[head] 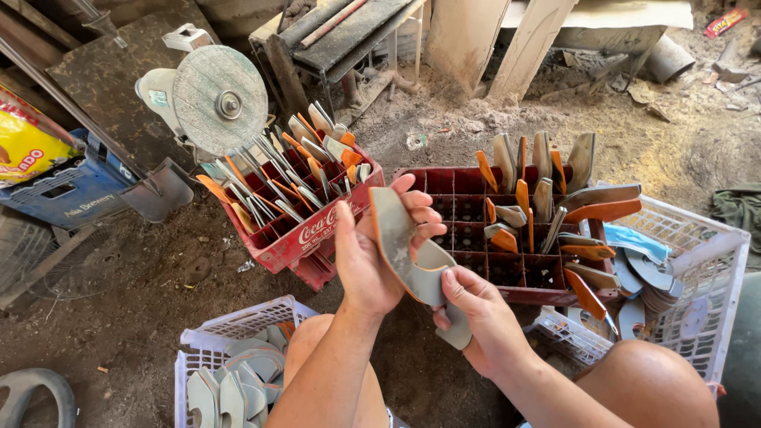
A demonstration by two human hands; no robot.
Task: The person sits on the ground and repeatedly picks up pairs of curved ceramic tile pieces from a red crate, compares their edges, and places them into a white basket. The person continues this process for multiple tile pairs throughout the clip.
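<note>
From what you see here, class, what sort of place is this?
Probably a small, rough knife-making workshop. A grinding wheel stands over the dirt floor, red crates hold rows of blades, and both hands grip an unfinished curved blade.

Open dirt floor [143,309] left of the knees, red bottle crate [305,238] bristling with upright blades just ahead-left, second red crate [476,273] ahead-right, white baskets [238,321] flanking both knees, grinding wheel [219,99] beyond, narrow gap between crates.
</note>
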